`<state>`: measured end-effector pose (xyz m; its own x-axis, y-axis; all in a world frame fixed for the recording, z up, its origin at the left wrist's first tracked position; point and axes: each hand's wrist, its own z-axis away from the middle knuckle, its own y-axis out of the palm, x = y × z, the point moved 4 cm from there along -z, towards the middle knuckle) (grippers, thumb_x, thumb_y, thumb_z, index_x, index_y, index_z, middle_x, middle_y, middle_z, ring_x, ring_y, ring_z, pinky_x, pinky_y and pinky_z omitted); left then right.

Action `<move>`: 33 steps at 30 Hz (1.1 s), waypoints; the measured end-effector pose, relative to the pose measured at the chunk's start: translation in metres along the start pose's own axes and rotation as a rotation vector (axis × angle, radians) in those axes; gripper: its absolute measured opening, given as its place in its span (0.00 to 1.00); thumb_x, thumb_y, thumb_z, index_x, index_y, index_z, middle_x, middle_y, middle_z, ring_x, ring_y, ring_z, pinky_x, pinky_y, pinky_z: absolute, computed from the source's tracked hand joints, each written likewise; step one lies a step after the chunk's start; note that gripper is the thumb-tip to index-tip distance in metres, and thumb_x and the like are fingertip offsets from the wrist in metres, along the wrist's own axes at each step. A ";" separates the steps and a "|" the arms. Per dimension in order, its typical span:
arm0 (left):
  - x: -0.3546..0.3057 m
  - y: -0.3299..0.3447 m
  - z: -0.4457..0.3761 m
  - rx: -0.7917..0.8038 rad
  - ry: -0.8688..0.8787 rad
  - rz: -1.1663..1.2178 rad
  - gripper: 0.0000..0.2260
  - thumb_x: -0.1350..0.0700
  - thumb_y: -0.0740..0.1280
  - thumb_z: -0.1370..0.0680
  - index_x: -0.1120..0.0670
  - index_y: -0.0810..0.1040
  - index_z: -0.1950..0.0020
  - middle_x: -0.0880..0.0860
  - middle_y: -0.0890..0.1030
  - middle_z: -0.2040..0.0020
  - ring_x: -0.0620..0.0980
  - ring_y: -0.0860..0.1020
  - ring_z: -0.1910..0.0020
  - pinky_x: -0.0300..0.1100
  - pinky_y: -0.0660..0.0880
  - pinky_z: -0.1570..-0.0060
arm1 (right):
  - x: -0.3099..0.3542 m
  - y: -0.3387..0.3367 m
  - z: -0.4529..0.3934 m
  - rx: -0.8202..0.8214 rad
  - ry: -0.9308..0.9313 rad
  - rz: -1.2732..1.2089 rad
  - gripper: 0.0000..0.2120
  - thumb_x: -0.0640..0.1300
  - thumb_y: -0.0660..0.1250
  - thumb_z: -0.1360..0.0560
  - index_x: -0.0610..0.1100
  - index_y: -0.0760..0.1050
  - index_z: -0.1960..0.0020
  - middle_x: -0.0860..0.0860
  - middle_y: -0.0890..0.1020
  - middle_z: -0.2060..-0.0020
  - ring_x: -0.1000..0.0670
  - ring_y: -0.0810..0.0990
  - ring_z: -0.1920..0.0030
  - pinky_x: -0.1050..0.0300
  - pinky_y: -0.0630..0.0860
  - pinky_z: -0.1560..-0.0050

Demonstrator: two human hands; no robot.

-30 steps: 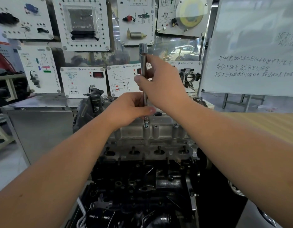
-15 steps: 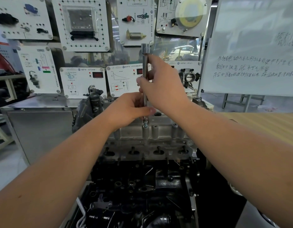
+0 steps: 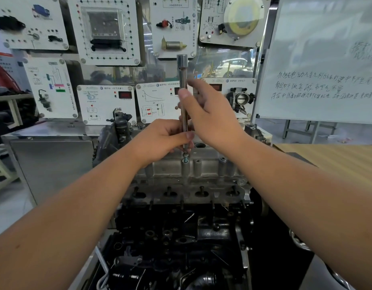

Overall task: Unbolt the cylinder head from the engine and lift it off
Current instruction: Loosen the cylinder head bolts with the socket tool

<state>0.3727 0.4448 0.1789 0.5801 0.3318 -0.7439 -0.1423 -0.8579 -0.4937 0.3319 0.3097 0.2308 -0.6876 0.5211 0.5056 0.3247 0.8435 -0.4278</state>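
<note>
- The cylinder head [image 3: 193,174] is sitting on top of the dark engine block [image 3: 181,237], in the middle of the view, with its row of ports facing the camera.
- A long steel socket extension [image 3: 183,95] is standing upright over the head, its wide socket end at the top and its lower tip reaching down to a bolt [image 3: 185,159] at the head's upper edge.
- The left hand [image 3: 160,141] is gripping the lower part of the extension, fingers curled round the shaft just above the bolt, thumb lying across the front of it.
- The right hand [image 3: 212,118] is pinching the shaft higher up, its thumb [image 3: 184,95] pressing on the front and the other fingers blurred behind it, so how they are lying is hard to tell.
- Both forearms are reaching in from the lower corners of the view and meeting at the tool.
- Behind the engine, white training panels [image 3: 105,30] with mounted car parts are hanging on a metal frame.
- A whiteboard [image 3: 323,59] with handwriting is standing at the right, and a wooden bench [image 3: 337,162] is lying below it, beside the engine.
- A grey metal cabinet [image 3: 49,160] is standing to the left of the engine.
</note>
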 end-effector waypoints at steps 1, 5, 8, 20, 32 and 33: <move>0.000 -0.001 0.000 -0.014 0.009 0.000 0.06 0.56 0.67 0.18 0.55 0.82 0.51 0.46 0.86 0.61 0.38 0.83 0.61 0.29 0.74 0.64 | -0.005 0.000 0.002 -0.010 0.021 -0.014 0.20 0.55 0.57 0.16 0.46 0.72 0.29 0.55 0.83 0.57 0.57 0.83 0.55 0.55 0.80 0.52; 0.003 -0.007 -0.002 -0.145 -0.001 -0.013 0.09 0.51 0.67 0.18 0.54 0.82 0.52 0.47 0.87 0.58 0.42 0.83 0.60 0.33 0.76 0.65 | -0.024 0.001 0.006 0.010 0.173 -0.027 0.20 0.51 0.54 0.15 0.38 0.78 0.49 0.43 0.84 0.58 0.44 0.85 0.58 0.38 0.81 0.55; 0.008 -0.013 -0.005 -0.263 -0.048 0.001 0.11 0.47 0.65 0.17 0.52 0.82 0.51 0.49 0.87 0.56 0.46 0.84 0.58 0.33 0.74 0.68 | -0.039 0.002 0.010 0.098 0.261 0.098 0.12 0.43 0.58 0.19 0.41 0.79 0.54 0.45 0.84 0.61 0.42 0.85 0.61 0.42 0.83 0.58; 0.011 -0.013 -0.013 -0.369 -0.099 0.048 0.10 0.48 0.65 0.17 0.49 0.81 0.56 0.47 0.86 0.61 0.37 0.79 0.69 0.29 0.72 0.72 | -0.034 0.028 0.029 0.549 -0.056 0.399 0.06 0.44 0.73 0.23 0.45 0.85 0.47 0.59 0.80 0.65 0.61 0.76 0.67 0.56 0.80 0.50; 0.012 -0.013 -0.014 -0.347 -0.123 0.005 0.10 0.47 0.65 0.17 0.51 0.81 0.53 0.46 0.85 0.64 0.41 0.81 0.68 0.39 0.75 0.64 | -0.018 -0.013 -0.002 0.205 0.062 0.167 0.06 0.44 0.76 0.26 0.49 0.82 0.50 0.57 0.83 0.61 0.57 0.84 0.58 0.59 0.82 0.51; 0.013 -0.013 -0.015 -0.348 -0.122 0.016 0.10 0.48 0.65 0.17 0.51 0.82 0.52 0.47 0.86 0.62 0.41 0.81 0.68 0.36 0.75 0.66 | -0.018 -0.018 -0.005 0.201 0.080 0.158 0.08 0.44 0.77 0.26 0.47 0.82 0.49 0.56 0.83 0.61 0.56 0.84 0.57 0.58 0.82 0.51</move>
<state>0.3940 0.4542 0.1820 0.4767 0.3438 -0.8090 0.1428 -0.9384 -0.3147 0.3418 0.2851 0.2331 -0.5828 0.6595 0.4747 0.2830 0.7124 -0.6422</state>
